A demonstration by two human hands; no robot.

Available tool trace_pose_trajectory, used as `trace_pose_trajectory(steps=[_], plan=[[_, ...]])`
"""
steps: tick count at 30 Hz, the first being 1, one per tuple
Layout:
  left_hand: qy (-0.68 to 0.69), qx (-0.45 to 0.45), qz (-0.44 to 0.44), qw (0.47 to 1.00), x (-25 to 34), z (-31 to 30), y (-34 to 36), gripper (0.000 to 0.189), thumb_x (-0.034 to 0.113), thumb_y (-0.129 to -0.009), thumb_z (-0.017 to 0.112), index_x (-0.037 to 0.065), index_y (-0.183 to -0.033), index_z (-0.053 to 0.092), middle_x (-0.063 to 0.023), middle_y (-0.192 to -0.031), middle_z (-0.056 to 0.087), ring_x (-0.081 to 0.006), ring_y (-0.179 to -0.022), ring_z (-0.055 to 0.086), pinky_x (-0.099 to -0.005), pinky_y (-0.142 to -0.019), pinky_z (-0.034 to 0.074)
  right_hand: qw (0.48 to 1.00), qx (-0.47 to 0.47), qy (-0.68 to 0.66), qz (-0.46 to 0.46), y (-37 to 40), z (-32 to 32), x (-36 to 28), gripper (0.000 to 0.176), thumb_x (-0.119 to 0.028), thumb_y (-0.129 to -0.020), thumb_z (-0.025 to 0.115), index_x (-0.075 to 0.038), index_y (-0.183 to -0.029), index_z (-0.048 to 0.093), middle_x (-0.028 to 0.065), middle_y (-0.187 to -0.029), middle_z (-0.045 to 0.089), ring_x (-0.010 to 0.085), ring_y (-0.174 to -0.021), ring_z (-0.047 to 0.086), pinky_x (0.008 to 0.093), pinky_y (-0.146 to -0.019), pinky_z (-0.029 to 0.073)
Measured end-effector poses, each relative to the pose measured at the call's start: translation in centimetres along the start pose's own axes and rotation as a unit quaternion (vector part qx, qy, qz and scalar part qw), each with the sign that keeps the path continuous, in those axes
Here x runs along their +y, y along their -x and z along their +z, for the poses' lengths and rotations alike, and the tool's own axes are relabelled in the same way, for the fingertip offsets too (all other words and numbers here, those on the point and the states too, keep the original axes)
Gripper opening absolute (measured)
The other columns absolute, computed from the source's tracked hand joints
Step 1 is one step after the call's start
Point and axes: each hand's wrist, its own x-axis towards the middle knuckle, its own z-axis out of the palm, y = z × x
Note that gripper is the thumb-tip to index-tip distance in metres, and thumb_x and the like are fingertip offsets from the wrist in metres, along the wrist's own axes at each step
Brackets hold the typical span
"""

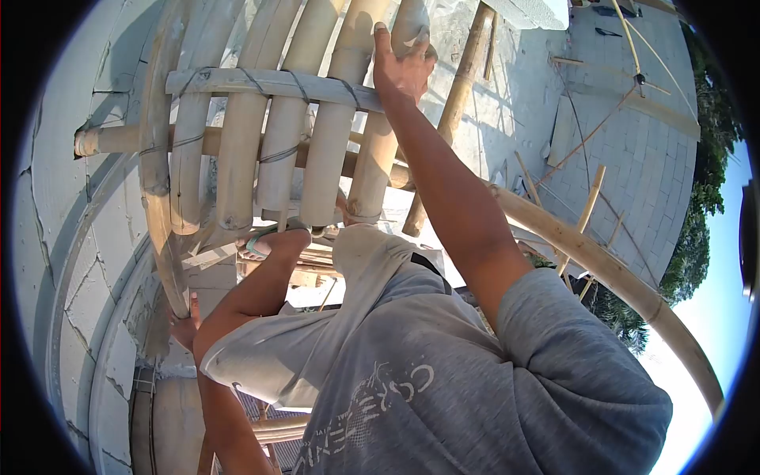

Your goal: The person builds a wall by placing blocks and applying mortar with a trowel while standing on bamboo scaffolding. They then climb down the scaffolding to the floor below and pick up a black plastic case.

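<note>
I am on a bamboo scaffold (237, 142) against a pale block wall. My right hand (402, 65) reaches up and grips the top of a bamboo pole (372, 158), right where a lashed crosspiece (261, 81) meets it. My left hand (184, 324) is low on the left, its fingers wrapped around a curved upright bamboo pole (157, 190). My foot in a flip-flop (269, 237) rests on the lower bamboo bars. My grey shirt (443, 380) fills the bottom of the view.
Several bamboo poles are tied side by side with wire. A long bamboo rail (617, 277) slants down to the right. The block wall (87, 261) is close on the left, paved ground (657, 150) lies far below, and trees (704, 206) stand at the right.
</note>
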Motion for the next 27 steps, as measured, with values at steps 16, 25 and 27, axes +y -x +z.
trace_pose_trajectory(steps=[16, 25, 27], plan=[[0.035, 0.006, 0.04, 0.999, 1.5, -1.6, 0.2, 0.076, 0.063, -0.069, 0.074, 0.005, -0.114, 0.058, -0.023, -0.096, 0.067, -0.0411, -0.09, 0.066, -0.046, -0.07, 0.053, 0.979, -0.159, 0.051, -0.112, 11.7, -20.7, 30.6, 0.032, -0.015, -0.086, 0.067, 0.0, -0.059, 0.058, 0.003, -0.055, 0.055, 0.0091, -0.047, 0.045, 0.0272, -0.046, 0.035], [0.085, -0.004, 0.053, 0.995, 1.7, -1.8, 0.5, 0.067, 0.051, -0.069, 0.079, 0.003, -0.112, 0.058, -0.0182, -0.098, 0.068, -0.0345, -0.091, 0.067, -0.0418, -0.074, 0.052, 0.797, -0.3, -0.524, 0.014, 0.0, -26.9, 17.0, 0.049, -0.054, -0.089, 0.052, -0.006, -0.088, 0.061, 0.006, -0.078, 0.055, 0.0193, -0.072, 0.048, 0.0354, -0.069, 0.039], [0.101, 0.001, 0.065, 0.993, 2.2, -1.9, -0.2, 0.065, 0.048, -0.07, 0.08, 0.003, -0.112, 0.058, -0.0174, -0.099, 0.068, -0.0328, -0.091, 0.067, -0.0408, -0.076, 0.052, 0.782, -0.399, -0.476, -0.057, 1.0, -26.6, 16.0, 0.056, -0.061, -0.088, 0.049, -0.006, -0.089, 0.062, 0.0075, -0.083, 0.056, 0.0216, -0.078, 0.048, 0.038, -0.074, 0.039]])
